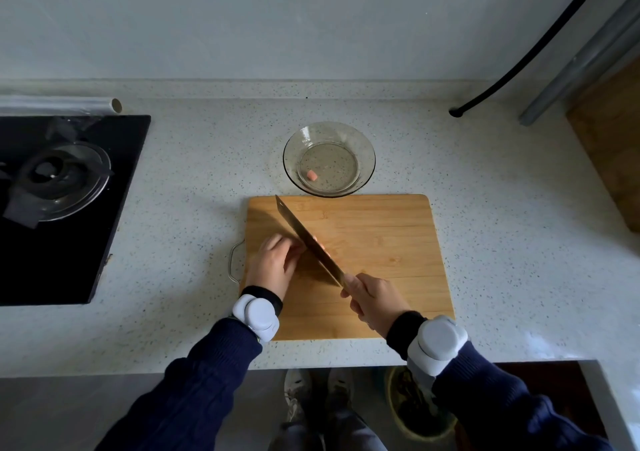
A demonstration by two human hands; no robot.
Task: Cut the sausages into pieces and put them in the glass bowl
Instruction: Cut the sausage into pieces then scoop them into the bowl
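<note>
A wooden cutting board (pixel 381 228) lies on the speckled counter. My left hand (pixel 273 263) rests on the board's left part, fingers curled over a sausage that is almost wholly hidden; a pink tip (pixel 322 246) shows just past the blade. My right hand (pixel 374 298) grips the handle of a cleaver (pixel 308 239), whose blade slants up-left across the board beside my left fingers. Behind the board stands the glass bowl (pixel 367 145) with one pink sausage piece (pixel 312 174) inside.
A black gas hob (pixel 114 187) with a burner fills the counter's left side. A roll of film (pixel 62 104) lies behind it. A black hose (pixel 519 66) and grey pipes run down at the back right, next to a wooden panel (pixel 609 131). The counter's front edge is close to my body.
</note>
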